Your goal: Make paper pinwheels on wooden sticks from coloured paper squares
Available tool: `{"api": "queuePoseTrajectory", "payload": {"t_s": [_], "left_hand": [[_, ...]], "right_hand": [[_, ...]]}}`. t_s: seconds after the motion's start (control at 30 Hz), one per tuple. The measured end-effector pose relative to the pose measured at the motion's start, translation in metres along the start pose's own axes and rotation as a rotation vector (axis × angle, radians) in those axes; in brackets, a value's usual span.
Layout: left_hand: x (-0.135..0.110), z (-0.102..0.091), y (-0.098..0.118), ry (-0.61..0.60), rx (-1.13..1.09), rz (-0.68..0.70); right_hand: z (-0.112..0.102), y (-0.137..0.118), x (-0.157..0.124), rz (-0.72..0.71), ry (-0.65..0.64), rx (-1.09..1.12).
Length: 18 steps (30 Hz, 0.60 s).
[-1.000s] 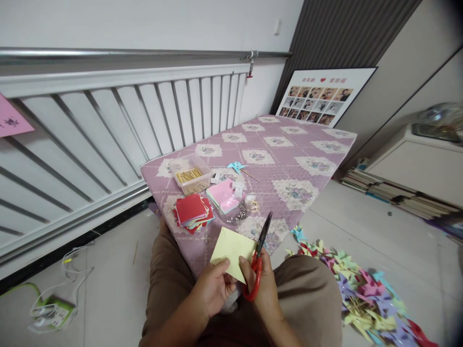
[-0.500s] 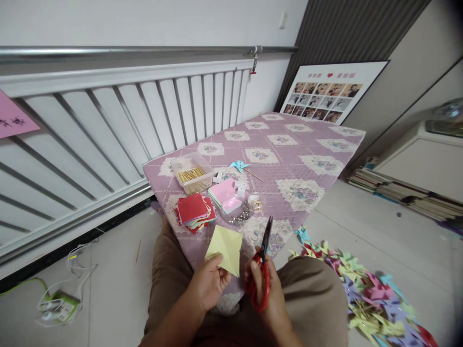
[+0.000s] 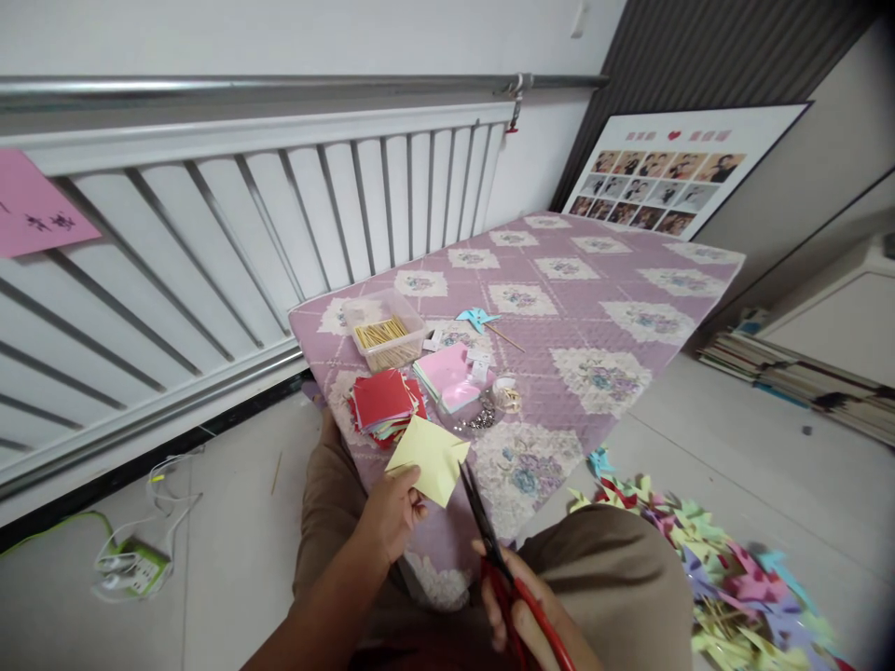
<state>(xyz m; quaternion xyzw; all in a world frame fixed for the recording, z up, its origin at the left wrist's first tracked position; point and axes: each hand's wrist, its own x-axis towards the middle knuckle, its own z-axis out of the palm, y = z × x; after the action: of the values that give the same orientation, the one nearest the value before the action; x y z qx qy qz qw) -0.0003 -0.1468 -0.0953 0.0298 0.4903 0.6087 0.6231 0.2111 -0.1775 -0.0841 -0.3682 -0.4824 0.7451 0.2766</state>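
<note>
My left hand [image 3: 397, 508] pinches the near left edge of a pale yellow paper square [image 3: 432, 458], holding it above the corner of the cloth-covered table. A short slit shows at the paper's right corner. My right hand [image 3: 524, 601] is wrapped round the red handles of a pair of scissors [image 3: 482, 517]. Their dark blades are slightly parted, with the tips at or very near that corner; whether they touch it I cannot tell. Just beyond the yellow sheet lies a stack of coloured paper squares [image 3: 384, 399], red on top.
A clear plastic box [image 3: 392, 340] of thin sticks stands near the radiator [image 3: 280, 214]. Beside it lie a pink paper pile [image 3: 447, 373], small metal pins [image 3: 481, 416], a small round tub [image 3: 506, 393] and a blue pinwheel [image 3: 478, 319]. Finished pinwheels [image 3: 741, 578] heap on the floor at right.
The yellow paper has turned and moved slightly up and left. My right hand has swung the scissors from pointing upward to pointing at the paper's right corner, and the blades have parted. The view has shifted.
</note>
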Motion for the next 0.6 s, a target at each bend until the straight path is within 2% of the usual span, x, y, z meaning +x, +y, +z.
{"api": "queuePoseTrajectory", "payload": {"t_s": [0.1, 0.17, 0.33, 0.6], "left_hand": [[0.001, -0.002, 0.002, -0.030, 0.019, 0.045], [0.000, -0.001, 0.004, -0.021, 0.018, 0.061], [-0.004, 0.000, 0.007, -0.010, -0.009, 0.064], [-0.009, 0.003, 0.010, 0.049, -0.103, 0.002]], "right_hand": [[0.005, 0.005, -0.002, 0.100, 0.059, -0.008], [0.005, 0.011, -0.001, 0.128, 0.051, -0.015], [0.000, 0.026, 0.001, 0.144, 0.005, -0.006], [0.006, 0.025, 0.002, 0.147, 0.061, 0.007]]}}
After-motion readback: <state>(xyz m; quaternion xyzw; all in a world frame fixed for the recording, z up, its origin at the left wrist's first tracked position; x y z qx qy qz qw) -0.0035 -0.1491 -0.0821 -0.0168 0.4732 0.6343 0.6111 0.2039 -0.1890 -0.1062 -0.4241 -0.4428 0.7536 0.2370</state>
